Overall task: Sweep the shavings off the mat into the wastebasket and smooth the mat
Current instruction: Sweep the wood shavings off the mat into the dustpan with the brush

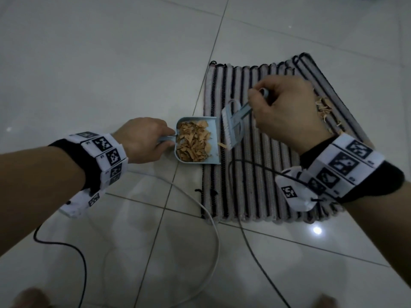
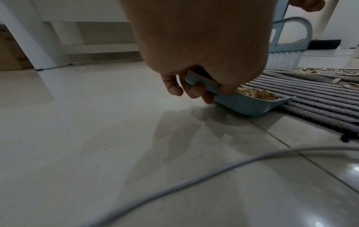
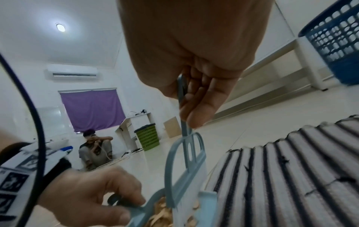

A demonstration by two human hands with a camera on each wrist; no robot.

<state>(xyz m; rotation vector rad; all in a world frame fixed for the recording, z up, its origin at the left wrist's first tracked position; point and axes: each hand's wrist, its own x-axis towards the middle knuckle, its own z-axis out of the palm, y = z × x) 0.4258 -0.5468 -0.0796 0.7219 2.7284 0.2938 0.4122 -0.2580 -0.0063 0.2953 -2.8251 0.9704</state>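
While the left hand (image 1: pixel 142 138) curls its fingers round the dustpan (image 1: pixel 195 141) handle at the striped mat's (image 1: pixel 255 178) edge, the right hand (image 1: pixel 287 112) pinches the brush (image 1: pixel 232 127) handle, bristles at the pan's mouth; shavings (image 1: pixel 193 141) fill the pan, and more shavings lie on the mat's far side.

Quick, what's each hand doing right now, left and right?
Left hand: closed, gripping the dustpan handle.
Right hand: closed, gripping the brush handle.
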